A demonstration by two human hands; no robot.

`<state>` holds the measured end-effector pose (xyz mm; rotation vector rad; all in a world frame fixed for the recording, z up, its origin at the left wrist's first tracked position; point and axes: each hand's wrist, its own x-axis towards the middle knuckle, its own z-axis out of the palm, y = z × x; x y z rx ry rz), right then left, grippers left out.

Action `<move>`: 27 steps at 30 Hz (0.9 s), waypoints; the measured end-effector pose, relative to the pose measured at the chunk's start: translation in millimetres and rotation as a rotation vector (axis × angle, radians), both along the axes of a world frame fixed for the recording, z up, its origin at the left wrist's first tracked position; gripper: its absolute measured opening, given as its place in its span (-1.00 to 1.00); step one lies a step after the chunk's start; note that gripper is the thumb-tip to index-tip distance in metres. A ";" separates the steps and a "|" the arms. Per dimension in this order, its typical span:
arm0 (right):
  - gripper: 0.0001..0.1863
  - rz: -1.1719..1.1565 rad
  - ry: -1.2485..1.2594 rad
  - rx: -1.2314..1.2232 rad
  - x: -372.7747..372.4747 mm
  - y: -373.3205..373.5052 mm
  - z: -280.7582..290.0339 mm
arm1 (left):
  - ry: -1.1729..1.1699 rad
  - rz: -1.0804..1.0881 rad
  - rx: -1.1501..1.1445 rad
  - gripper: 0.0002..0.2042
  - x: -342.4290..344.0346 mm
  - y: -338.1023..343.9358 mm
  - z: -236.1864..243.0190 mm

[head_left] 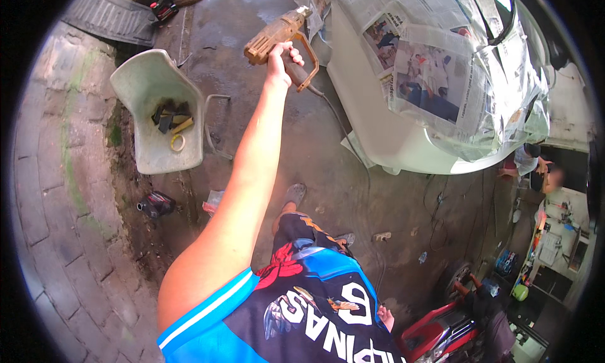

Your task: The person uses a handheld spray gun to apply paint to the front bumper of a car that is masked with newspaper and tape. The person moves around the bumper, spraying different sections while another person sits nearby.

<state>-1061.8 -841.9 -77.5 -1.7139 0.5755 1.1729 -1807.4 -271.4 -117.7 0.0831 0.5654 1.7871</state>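
Note:
My left arm stretches far forward, and my left hand [285,62] is closed around the grip of a worn, brown-stained heat gun [277,35]. Its nozzle points up and right, toward the masked vehicle body. From the grip's lower end a dark power cord [343,125] hangs and runs down along the floor toward my right side. My right hand [386,317] shows only in part beside my shirt, low in the view. Its fingers look curled near the cord, but what they hold is hidden. The white vehicle body [359,120] carries newspaper sheets [432,73] and clear plastic.
Left of my arm stands a pale plastic chair [146,79] with dark blocks and a yellow tape roll [178,142]. A black bottle [156,204] lies below it. At lower right are a red motorcycle [435,331] and a crouching person [488,312]; another person [528,161] is beyond the vehicle.

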 end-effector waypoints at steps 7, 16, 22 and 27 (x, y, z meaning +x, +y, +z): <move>-0.72 0.030 0.039 -0.003 -1.7 -6.3 -13.9 | 0.373 -0.150 -0.241 -0.83 71.9 -60.9 -13.0; -0.77 -0.072 0.004 0.033 -17.9 -18.4 -36.8 | 0.534 -0.681 -0.075 -0.90 193.2 -222.0 16.4; -0.84 -0.088 0.033 0.036 -23.4 -32.2 -45.3 | 0.529 -0.265 -0.292 -0.83 101.1 -118.0 -9.3; -0.86 -0.122 0.026 0.052 -41.9 -37.3 -47.6 | 0.528 0.028 -0.346 -0.86 34.2 -80.3 -31.9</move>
